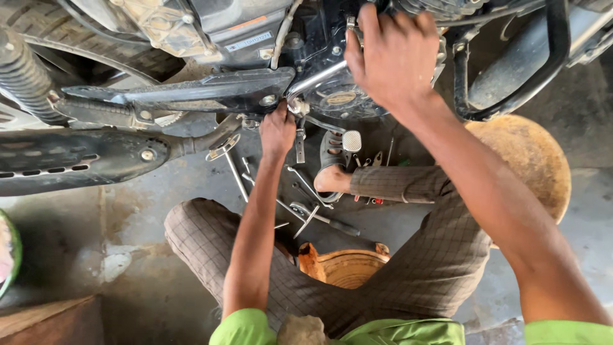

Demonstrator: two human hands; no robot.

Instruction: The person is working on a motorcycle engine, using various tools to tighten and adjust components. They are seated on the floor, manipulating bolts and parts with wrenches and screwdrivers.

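I sit low beside a motorcycle whose black engine (338,96) fills the top of the view. My left hand (278,131) is closed around a small fitting under the footrest bracket (211,89), next to a shiny metal rod (316,78). My right hand (393,54) reaches higher, fingers curled over a metal part at the engine's upper side; what it grips is hidden behind the hand. My knees in checked trousers frame a round wooden stool (348,265).
Wrenches and other hand tools (306,204) lie scattered on the concrete floor by my sandalled foot (332,163). The black exhaust (76,160) runs along the left, a crash guard (543,64) at the right, a round brown stool (530,160) beneath it.
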